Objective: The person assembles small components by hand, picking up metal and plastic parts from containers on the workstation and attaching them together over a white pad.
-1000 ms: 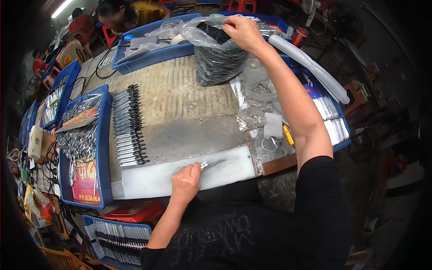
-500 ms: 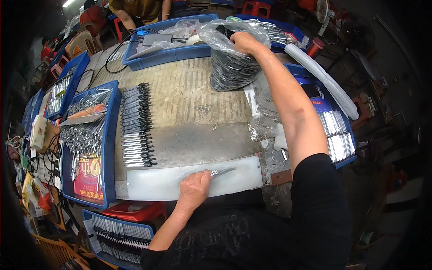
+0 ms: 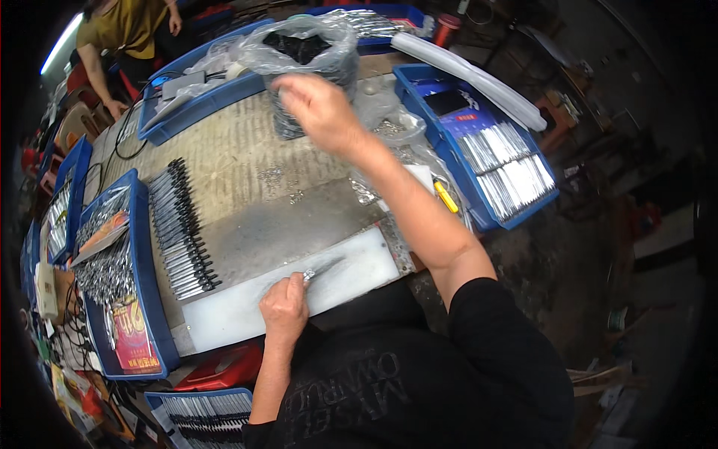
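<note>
My left hand [image 3: 284, 305] is closed in a pinch just over a long whitish plate [image 3: 359, 262] at the table's near edge. A small silvery metal piece [image 3: 308, 275] sticks out from its fingertips; the rest is hidden in the fist. My right hand [image 3: 321, 112] hovers in front of a clear plastic bag [image 3: 340, 63], which is full of thin black parts [image 3: 299, 49]. Its fingers are smeared by motion, and whether they hold anything does not show. Left of the plate, a neat row of silver-and-black slender tools [image 3: 178, 232] lies on the table.
Blue trays hold loose metal rods [image 3: 108, 269] at left and stacked silvery rods [image 3: 508, 172] at right. A yellow-handled tool [image 3: 446, 197] and small bags of metal bits [image 3: 389, 127] lie right. A white roll [image 3: 471, 78] rests across the right tray. Another person [image 3: 123, 37] stands beyond.
My right hand has come out of the bag and toward me. The view has turned right, so the table sits further left. My left hand still pinches the metal piece over the plate.
</note>
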The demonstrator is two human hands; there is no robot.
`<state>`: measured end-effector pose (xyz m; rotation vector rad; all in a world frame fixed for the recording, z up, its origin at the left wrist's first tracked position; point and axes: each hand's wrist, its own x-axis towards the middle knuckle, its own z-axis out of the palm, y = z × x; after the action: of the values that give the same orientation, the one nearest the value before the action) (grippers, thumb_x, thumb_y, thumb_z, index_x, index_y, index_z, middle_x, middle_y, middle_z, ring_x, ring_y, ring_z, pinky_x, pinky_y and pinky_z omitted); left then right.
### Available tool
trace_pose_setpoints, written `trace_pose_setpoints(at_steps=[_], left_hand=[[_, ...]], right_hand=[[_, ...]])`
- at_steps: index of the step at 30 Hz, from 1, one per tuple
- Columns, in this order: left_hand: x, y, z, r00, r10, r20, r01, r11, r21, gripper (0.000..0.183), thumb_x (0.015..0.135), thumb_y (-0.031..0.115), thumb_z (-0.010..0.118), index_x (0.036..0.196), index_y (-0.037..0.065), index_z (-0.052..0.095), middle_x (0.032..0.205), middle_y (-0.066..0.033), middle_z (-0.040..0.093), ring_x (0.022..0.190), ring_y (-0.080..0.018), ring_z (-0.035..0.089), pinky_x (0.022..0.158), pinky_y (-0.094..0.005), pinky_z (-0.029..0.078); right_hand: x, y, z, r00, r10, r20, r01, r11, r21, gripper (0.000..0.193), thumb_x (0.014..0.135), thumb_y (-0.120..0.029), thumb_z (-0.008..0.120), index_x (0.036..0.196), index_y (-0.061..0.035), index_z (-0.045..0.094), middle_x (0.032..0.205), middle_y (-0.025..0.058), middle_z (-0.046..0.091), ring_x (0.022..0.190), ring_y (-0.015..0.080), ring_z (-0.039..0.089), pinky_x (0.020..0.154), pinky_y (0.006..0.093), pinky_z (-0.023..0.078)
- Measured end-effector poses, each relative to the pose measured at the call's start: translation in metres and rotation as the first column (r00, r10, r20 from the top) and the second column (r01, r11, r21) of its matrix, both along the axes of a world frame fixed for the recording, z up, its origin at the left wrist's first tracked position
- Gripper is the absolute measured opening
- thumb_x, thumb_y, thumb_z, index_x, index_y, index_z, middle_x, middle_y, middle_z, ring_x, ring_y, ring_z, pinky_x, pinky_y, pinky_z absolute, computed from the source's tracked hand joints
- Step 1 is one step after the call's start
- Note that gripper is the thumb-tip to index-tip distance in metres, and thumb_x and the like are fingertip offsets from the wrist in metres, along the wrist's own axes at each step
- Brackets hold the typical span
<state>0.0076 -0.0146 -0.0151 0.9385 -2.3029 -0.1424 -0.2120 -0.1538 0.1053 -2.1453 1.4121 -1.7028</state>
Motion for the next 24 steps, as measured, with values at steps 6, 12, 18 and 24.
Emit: trace_pose_setpoints(at_steps=[6, 12, 18, 24], left_hand=[[-0.002, 0.002, 0.001, 0.999, -0.015, -0.039, 0.015, 1.000, 0.013, 0.011, 0.073, 0.003, 0.061, 0.080, 0.002, 0.053, 0.059, -0.0103, 0.049, 0.052, -0.0269, 0.051, 0.047, -0.0363, 0.040], [-0.001, 0.009, 0.002, 0.997, -0.017, -0.079, 0.019, 1.000, 0.021, 0.013, 0.072, 0.005, 0.062, 0.082, 0.004, 0.053, 0.059, -0.0086, 0.049, 0.052, -0.0259, 0.052, 0.047, -0.0362, 0.041], [-0.004, 0.017, 0.017, 0.994, -0.054, -0.100, 0.058, 0.998, 0.036, 0.013, 0.071, 0.004, 0.062, 0.080, 0.004, 0.052, 0.059, -0.0084, 0.048, 0.052, -0.0258, 0.052, 0.047, -0.0356, 0.041], [-0.008, 0.023, 0.029, 0.989, -0.090, -0.116, 0.093, 0.995, 0.021, 0.011, 0.072, 0.006, 0.061, 0.077, 0.006, 0.052, 0.057, -0.0070, 0.048, 0.050, -0.0244, 0.052, 0.047, -0.0345, 0.042]], right_hand=[[0.010, 0.085, -0.049, 0.991, 0.131, 0.002, -0.129, 0.966, 0.225, 0.028, 0.082, -0.014, 0.054, 0.107, -0.0004, 0.055, 0.084, 0.0095, 0.059, 0.076, 0.0164, 0.056, 0.067, 0.0281, 0.045], [0.015, 0.144, -0.060, 0.923, 0.109, 0.369, -0.311, 0.775, 0.551, 0.020, 0.080, -0.010, 0.061, 0.096, 0.0012, 0.058, 0.078, 0.0012, 0.059, 0.068, 0.0033, 0.050, 0.061, 0.0194, 0.043], [0.015, 0.171, -0.078, 0.732, 0.087, 0.676, -0.517, 0.716, 0.468, 0.017, 0.080, -0.010, 0.062, 0.091, 0.0024, 0.060, 0.075, 0.0013, 0.060, 0.067, 0.0054, 0.052, 0.060, 0.0202, 0.044], [0.014, 0.194, -0.076, 0.771, 0.119, 0.625, -0.535, 0.653, 0.536, 0.027, 0.078, -0.007, 0.063, 0.103, 0.0015, 0.058, 0.094, 0.0043, 0.060, 0.083, 0.0075, 0.053, 0.071, 0.0214, 0.045]])
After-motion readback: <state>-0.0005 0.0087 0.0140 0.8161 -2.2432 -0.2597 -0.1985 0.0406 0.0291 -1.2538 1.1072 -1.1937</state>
